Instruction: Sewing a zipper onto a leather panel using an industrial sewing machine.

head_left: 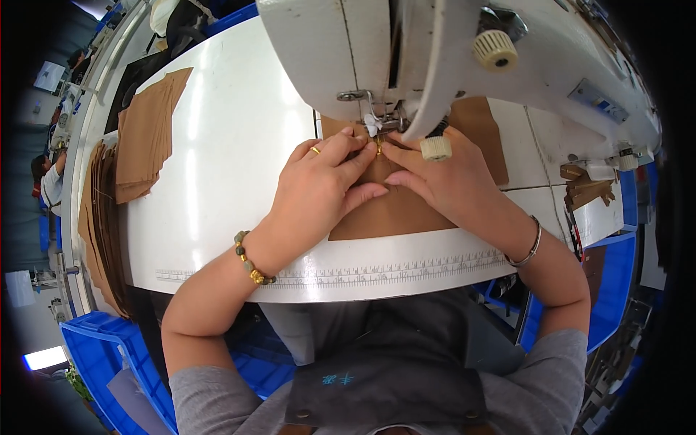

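My left hand (326,181) rests on a piece of brown fabric (395,217) under the sewing machine, fingers bent and thumb apart, with its fingertips beside a small gold metal piece (378,148). My right hand (449,170) lies on the same fabric from the other side, index finger and thumb apart, fingertips close to the gold piece. Both hands press on the cloth just in front of the presser foot (380,125). A machine knob (436,148) partly covers my right fingers.
Stacked brown pieces (148,134) and a folded bundle (101,217) lie left on the white table (225,109). The machine head (551,65) overhangs the work. Scraps (587,188) sit right. Blue bins (109,362) flank me. Other people (51,181) sit far left.
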The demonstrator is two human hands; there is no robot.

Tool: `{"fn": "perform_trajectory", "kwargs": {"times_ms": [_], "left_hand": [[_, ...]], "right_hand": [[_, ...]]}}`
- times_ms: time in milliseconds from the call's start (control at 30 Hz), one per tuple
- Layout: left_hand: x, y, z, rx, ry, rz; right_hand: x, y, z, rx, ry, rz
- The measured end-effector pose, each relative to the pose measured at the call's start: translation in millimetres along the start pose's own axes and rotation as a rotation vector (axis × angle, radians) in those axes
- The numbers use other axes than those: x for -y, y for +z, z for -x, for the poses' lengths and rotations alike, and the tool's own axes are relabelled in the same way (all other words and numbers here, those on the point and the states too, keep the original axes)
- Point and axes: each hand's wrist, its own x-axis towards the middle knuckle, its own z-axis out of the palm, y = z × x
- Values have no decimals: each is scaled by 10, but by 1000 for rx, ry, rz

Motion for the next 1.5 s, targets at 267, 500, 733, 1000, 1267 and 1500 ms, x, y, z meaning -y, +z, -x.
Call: {"fn": "perform_trajectory", "kwargs": {"times_ms": [267,500,733,1000,1267,1500], "left_hand": [[33,16,14,-45,10,0],[28,18,4,-58,8,-15],[50,11,-4,-51,29,-22],[-21,-46,51,-6,47,-54],[-65,-98,74,32,49,-48],[-66,-92,74,20,49,-75]], "right_hand": [[-45,-15,28,99,31,40],[-93,32,15,17,-35,-4],[-120,32,3,43,45,-137],[-323,-41,-5,27,351,-795],[24,-26,78,52,5,-64],[71,-20,99,69,-25,36]]}}
